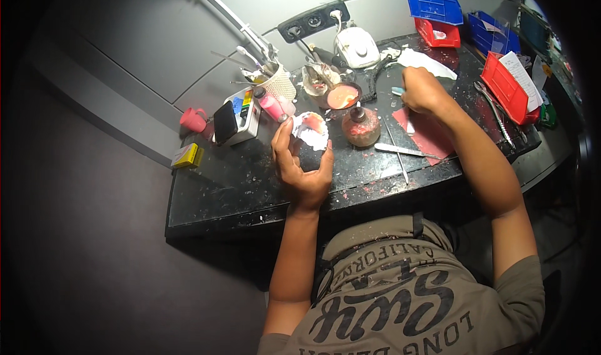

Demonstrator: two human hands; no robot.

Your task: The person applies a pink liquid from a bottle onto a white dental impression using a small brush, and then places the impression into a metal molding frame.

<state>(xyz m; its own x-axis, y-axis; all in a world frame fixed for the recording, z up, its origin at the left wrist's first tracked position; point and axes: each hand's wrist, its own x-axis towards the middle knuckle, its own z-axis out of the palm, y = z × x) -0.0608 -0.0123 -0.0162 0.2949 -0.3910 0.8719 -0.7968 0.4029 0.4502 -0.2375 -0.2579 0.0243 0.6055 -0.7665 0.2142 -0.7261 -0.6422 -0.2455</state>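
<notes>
Left hand around dental cast

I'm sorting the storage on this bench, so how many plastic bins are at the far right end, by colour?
Blue bins: 2, one at the back, one farther right.
Red bins: 2, a small one at the back, a larger one nearer the bench edge.
Total: 4

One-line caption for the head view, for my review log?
Left hand holds a white-and-pink dental cast over a cluttered black bench; right hand grips a small tool near a red sheet.
</notes>
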